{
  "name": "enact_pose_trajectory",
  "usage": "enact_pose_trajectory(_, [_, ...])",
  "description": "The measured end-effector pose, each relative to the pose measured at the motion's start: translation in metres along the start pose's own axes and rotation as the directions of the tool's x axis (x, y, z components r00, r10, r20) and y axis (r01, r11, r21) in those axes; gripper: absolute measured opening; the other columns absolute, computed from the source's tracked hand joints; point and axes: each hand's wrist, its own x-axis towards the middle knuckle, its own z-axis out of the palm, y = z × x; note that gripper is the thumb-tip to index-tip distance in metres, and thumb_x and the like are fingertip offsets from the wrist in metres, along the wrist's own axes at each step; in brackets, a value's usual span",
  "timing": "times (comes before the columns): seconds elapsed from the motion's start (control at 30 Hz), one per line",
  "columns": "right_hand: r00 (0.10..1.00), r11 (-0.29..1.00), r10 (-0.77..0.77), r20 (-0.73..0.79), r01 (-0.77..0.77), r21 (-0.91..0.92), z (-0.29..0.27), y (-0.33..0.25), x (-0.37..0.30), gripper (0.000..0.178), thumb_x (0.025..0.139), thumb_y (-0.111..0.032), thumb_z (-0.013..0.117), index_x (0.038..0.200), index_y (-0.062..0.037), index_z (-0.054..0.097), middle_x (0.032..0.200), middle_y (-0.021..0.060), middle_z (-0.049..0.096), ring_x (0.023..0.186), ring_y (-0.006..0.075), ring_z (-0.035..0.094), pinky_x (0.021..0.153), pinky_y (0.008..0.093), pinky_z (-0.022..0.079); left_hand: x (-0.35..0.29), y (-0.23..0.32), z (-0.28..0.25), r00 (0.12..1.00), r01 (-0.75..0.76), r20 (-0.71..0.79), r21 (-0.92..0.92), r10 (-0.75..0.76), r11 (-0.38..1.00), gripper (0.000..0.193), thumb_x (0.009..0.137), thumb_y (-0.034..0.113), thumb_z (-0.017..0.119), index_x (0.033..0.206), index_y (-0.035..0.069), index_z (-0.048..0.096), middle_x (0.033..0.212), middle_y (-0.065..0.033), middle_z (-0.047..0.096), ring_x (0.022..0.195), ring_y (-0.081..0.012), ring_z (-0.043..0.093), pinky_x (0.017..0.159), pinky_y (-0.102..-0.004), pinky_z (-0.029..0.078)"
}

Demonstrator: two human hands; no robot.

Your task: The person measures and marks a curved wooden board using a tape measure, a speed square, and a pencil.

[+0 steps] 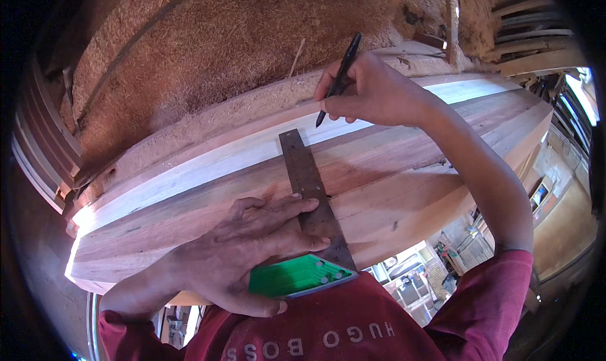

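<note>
Several long planks (410, 187) lie side by side across the view, pale along the far part and reddish brown nearer me. A try square (307, 175) with a dark metal blade and a green handle rests on them, its blade pointing away from me. My left hand (249, 247) holds it, fingers over the blade and thumb by the handle, at my body. Pinched in my right hand (388, 96) is a black pen (348, 61), tip down. The tip hovers at or just above the pale plank, right of the blade's far end; whether it touches, I cannot tell.
Beyond the planks lies a big heap of wood shavings (221, 52). Stacked boards (44, 134) stand at the left, and more timber (536, 39) is piled at the far right. Shelves with assorted items (410, 279) show below the planks' near edge.
</note>
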Motion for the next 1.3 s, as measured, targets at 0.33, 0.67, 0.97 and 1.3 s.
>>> enact_pose_trajectory(0.33, [0.977, 0.957, -0.211, 0.036, 0.214, -0.195, 0.010, 0.013, -0.002, 0.020, 0.090, -0.019, 0.077, 0.102, -0.0035, 0.077, 0.086, 0.0061, 0.075, 0.079, 0.0125, 0.068, 0.072, 0.0297, 0.055, 0.000, -0.002, 0.001, 1.000, 0.027, 0.001, 0.016, -0.027, 0.999, 0.094, 0.070, 0.051, 0.079, 0.155, 0.024, 0.048, 0.162, -0.0318, 0.028, 0.151, -0.0512, 0.028, 0.120, -0.0596, 0.017])
enact_pose_trajectory(0.67, [0.882, 0.967, -0.256, -0.397, 0.237, -0.098, -0.101, 0.012, -0.024, 0.026, 0.095, -0.022, 0.076, 0.117, -0.0076, 0.075, 0.095, 0.0028, 0.074, 0.084, 0.0110, 0.070, 0.077, 0.0263, 0.057, 0.000, -0.003, 0.002, 0.999, 0.022, -0.024, 0.020, -0.022, 1.000, 0.090, 0.069, 0.054, 0.082, 0.148, 0.020, 0.058, 0.164, -0.0310, 0.028, 0.153, -0.0447, 0.028, 0.116, -0.0545, 0.021])
enact_pose_trajectory(0.97, [0.837, 0.994, -0.106, -0.537, 0.109, -0.025, -0.111, 0.044, -0.019, 0.031, 0.095, -0.027, 0.077, 0.120, -0.0086, 0.075, 0.095, 0.0040, 0.075, 0.083, 0.0112, 0.070, 0.074, 0.0241, 0.056, -0.001, -0.003, 0.001, 0.999, 0.034, -0.005, 0.013, -0.034, 0.999, 0.091, 0.068, 0.053, 0.083, 0.149, 0.021, 0.057, 0.165, -0.0293, 0.029, 0.153, -0.0444, 0.027, 0.116, -0.0550, 0.021])
enact_pose_trajectory(1.3, [0.995, 0.996, -0.052, -0.089, 0.045, -0.081, -0.005, 0.015, 0.013, 0.022, 0.090, -0.021, 0.079, 0.106, -0.0057, 0.079, 0.088, 0.0058, 0.075, 0.077, 0.0134, 0.069, 0.068, 0.0280, 0.056, -0.002, -0.003, 0.000, 0.999, 0.023, 0.038, 0.034, -0.024, 0.999, 0.098, 0.072, 0.052, 0.077, 0.160, 0.027, 0.041, 0.167, -0.0292, 0.021, 0.155, -0.0489, 0.021, 0.121, -0.0659, 0.014])
